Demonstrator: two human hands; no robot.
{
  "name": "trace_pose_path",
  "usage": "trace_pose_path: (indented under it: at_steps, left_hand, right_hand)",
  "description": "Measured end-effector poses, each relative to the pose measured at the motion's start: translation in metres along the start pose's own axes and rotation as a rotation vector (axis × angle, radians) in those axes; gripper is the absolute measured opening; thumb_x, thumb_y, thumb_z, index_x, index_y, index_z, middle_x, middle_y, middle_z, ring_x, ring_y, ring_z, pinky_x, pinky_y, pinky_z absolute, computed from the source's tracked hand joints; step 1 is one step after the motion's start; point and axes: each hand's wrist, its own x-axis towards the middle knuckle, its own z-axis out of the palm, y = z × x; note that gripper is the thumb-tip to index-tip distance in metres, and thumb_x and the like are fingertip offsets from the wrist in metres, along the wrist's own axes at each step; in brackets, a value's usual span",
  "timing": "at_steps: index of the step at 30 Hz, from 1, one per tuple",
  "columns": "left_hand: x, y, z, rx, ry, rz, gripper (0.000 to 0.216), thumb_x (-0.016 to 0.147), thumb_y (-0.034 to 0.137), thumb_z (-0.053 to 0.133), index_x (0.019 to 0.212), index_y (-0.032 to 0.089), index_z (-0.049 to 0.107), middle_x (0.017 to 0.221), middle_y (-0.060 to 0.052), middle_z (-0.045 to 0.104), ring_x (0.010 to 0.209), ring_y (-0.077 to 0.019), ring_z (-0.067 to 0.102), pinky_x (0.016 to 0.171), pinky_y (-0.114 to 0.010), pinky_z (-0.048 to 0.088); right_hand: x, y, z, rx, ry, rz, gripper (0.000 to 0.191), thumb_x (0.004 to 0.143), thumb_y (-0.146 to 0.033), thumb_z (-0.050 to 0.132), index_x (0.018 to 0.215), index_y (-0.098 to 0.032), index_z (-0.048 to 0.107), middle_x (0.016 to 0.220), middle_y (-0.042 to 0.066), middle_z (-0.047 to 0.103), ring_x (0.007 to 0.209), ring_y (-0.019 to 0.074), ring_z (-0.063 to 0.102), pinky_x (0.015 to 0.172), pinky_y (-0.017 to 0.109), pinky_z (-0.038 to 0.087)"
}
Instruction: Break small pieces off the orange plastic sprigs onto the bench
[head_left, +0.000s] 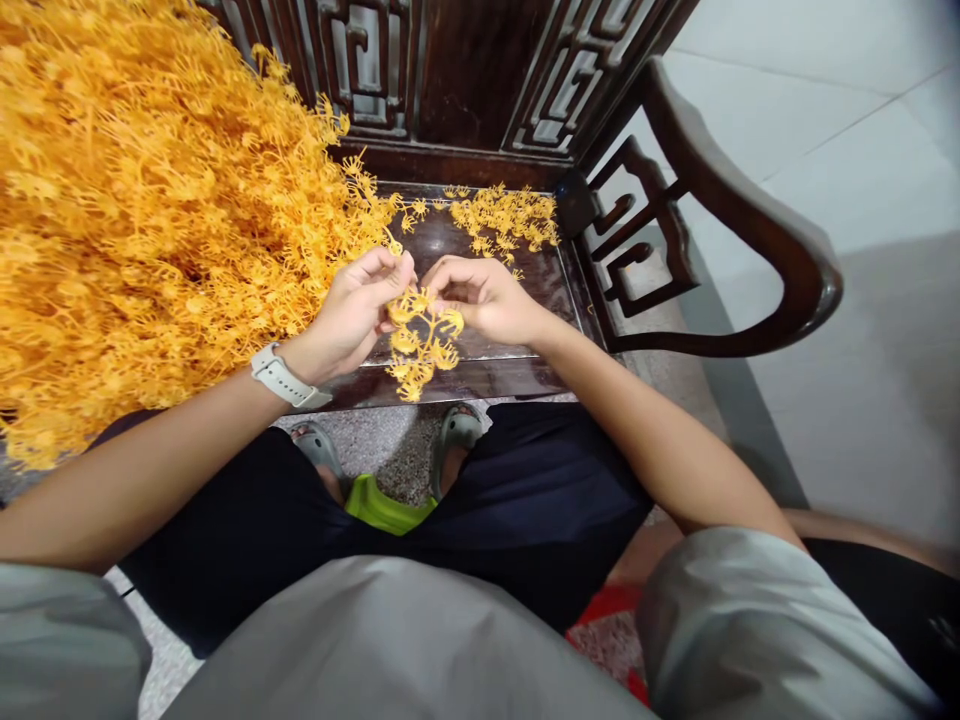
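- Dark carved wood fills the background: a wooden chair [720,200] with a fretwork back stands on a pale tiled floor [825,100], and its seat [480,355] lies under both hands.
- Far out to the left of the fingers, a big heap of orange plastic sprigs [142,200] covers most of the seat and reaches almost to the left knuckles.
- On the left wrist sits a pale watch [281,378].
- The left hand [352,320] has its thumb and fingertips [397,275] pinched together on the top of a small orange sprig cluster [421,340].
- That cluster hangs between the two hands, just below the fingertips and above the seat's front edge.
- The right hand [487,300] curls its fingers closed on the same cluster from the other side, nearly touching the left fingertips.
- Beyond the right fingers, near the chair back, lies a small pile of orange sprigs [506,220].
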Motion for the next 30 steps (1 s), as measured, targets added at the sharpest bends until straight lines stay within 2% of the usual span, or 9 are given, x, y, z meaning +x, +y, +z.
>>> trace_pose_path:
  at_steps: [6, 10, 14, 19, 21, 23, 28, 30]
  left_hand:
    - [-0.003, 0.012, 0.007, -0.038, 0.014, 0.005, 0.028, 0.099, 0.022, 0.077, 0.081, 0.02, 0.056, 0.079, 0.001, 0.057, 0.054, -0.0048, 0.044, 0.047, -0.019, 0.034]
    - [-0.006, 0.019, 0.014, -0.058, 0.054, -0.037, 0.026, 0.099, 0.01, 0.071, 0.08, 0.018, 0.056, 0.077, 0.002, 0.057, 0.052, -0.0023, 0.042, 0.048, -0.016, 0.033]
    - [-0.008, 0.02, 0.018, -0.089, 0.071, -0.052, 0.027, 0.095, 0.002, 0.066, 0.076, 0.017, 0.054, 0.08, 0.002, 0.056, 0.051, -0.0014, 0.04, 0.045, -0.015, 0.028]
    - [-0.009, 0.018, 0.018, -0.09, 0.036, -0.076, 0.027, 0.089, 0.0, 0.065, 0.072, 0.016, 0.053, 0.078, 0.002, 0.056, 0.051, -0.0019, 0.042, 0.044, -0.016, 0.026]
    - [-0.012, 0.022, 0.017, -0.088, 0.024, -0.093, 0.027, 0.09, 0.003, 0.067, 0.072, 0.017, 0.054, 0.073, 0.002, 0.056, 0.049, -0.0029, 0.039, 0.043, -0.019, 0.024]
    - [-0.017, 0.031, 0.014, -0.117, 0.027, -0.077, 0.026, 0.094, 0.007, 0.069, 0.074, 0.018, 0.055, 0.068, 0.003, 0.055, 0.046, -0.0044, 0.036, 0.042, -0.021, 0.024]
    - [-0.024, 0.052, -0.006, -0.189, 0.013, -0.008, 0.024, 0.103, 0.018, 0.069, 0.081, 0.019, 0.061, 0.06, 0.004, 0.052, 0.045, -0.0065, 0.037, 0.045, -0.024, 0.029]
    - [-0.021, 0.053, -0.018, -0.207, 0.028, -0.012, 0.026, 0.107, 0.022, 0.065, 0.081, 0.019, 0.062, 0.057, 0.004, 0.05, 0.045, -0.0075, 0.039, 0.046, -0.024, 0.03]
  right_hand:
    - [-0.003, -0.013, -0.01, -0.343, -0.05, -0.071, 0.003, 0.091, -0.019, 0.067, 0.089, -0.02, 0.067, 0.091, 0.003, 0.064, 0.083, 0.0176, 0.052, 0.078, 0.034, 0.043]
    - [-0.004, -0.015, -0.015, -0.438, -0.041, -0.123, 0.009, 0.088, -0.013, 0.06, 0.086, -0.019, 0.067, 0.085, 0.002, 0.063, 0.079, 0.0172, 0.052, 0.076, 0.033, 0.039]
    - [-0.004, -0.014, -0.017, -0.526, -0.034, -0.094, 0.011, 0.086, -0.013, 0.06, 0.085, -0.02, 0.068, 0.083, 0.002, 0.065, 0.078, 0.0175, 0.054, 0.076, 0.034, 0.039]
    - [0.001, -0.006, -0.017, -0.596, -0.022, -0.044, 0.017, 0.079, -0.011, 0.056, 0.083, -0.02, 0.07, 0.081, 0.002, 0.064, 0.079, 0.0188, 0.057, 0.08, 0.035, 0.041]
    - [0.0, 0.006, -0.028, -0.659, 0.009, 0.003, 0.012, 0.075, -0.011, 0.059, 0.078, -0.02, 0.067, 0.078, 0.003, 0.062, 0.08, 0.0204, 0.058, 0.081, 0.037, 0.042]
    - [-0.008, 0.024, -0.048, -0.734, 0.088, 0.098, 0.008, 0.073, -0.012, 0.064, 0.074, -0.02, 0.062, 0.076, 0.005, 0.062, 0.08, 0.0225, 0.058, 0.081, 0.038, 0.043]
    - [-0.058, 0.07, -0.108, -0.738, 0.435, 0.45, 0.011, 0.082, -0.024, 0.072, 0.078, -0.019, 0.063, 0.074, 0.008, 0.065, 0.073, 0.0228, 0.058, 0.074, 0.039, 0.047]
    - [-0.075, 0.08, -0.12, -0.659, 0.42, 0.558, 0.015, 0.081, -0.03, 0.076, 0.078, -0.018, 0.067, 0.072, 0.007, 0.066, 0.07, 0.0211, 0.057, 0.07, 0.038, 0.048]
